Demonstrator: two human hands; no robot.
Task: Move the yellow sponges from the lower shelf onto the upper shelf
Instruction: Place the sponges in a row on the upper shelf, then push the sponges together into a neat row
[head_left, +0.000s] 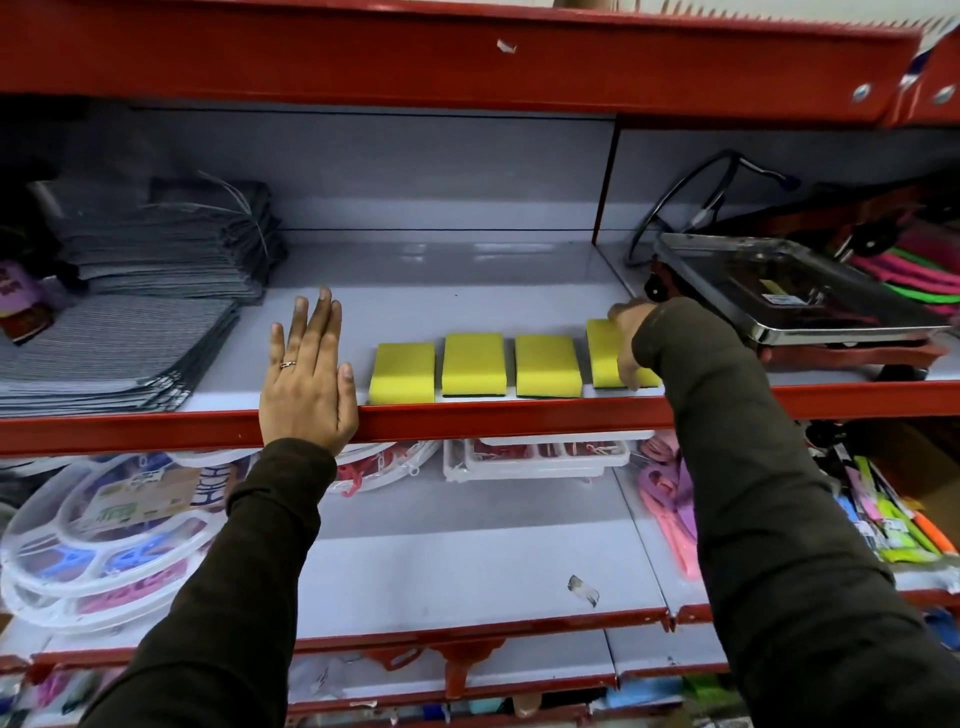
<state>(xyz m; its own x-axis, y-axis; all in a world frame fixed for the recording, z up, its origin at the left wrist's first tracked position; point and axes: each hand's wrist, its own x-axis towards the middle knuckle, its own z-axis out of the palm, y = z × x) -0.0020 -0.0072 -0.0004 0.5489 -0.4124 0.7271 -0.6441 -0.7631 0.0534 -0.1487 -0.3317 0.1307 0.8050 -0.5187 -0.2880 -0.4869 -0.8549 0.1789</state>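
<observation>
Several yellow sponges with dark green undersides lie in a row near the front of the upper shelf (426, 301). From the left they are one sponge (402, 371), a second (474, 364) and a third (546, 365). My right hand (626, 332) grips the rightmost sponge (602, 348), fingers over its far end and thumb at its front; it rests on the shelf. My left hand (306, 374) lies flat and empty on the shelf's red front lip, left of the row. The lower shelf (467, 561) shows bare white surface below, with no sponge in sight.
Stacks of grey striped cloths (130, 332) fill the upper shelf's left side. A steel tray on a red stand (800, 296) sits just right of my right hand. Round clear plastic trays (104, 545) and pink items (670, 499) occupy the lower shelf's sides.
</observation>
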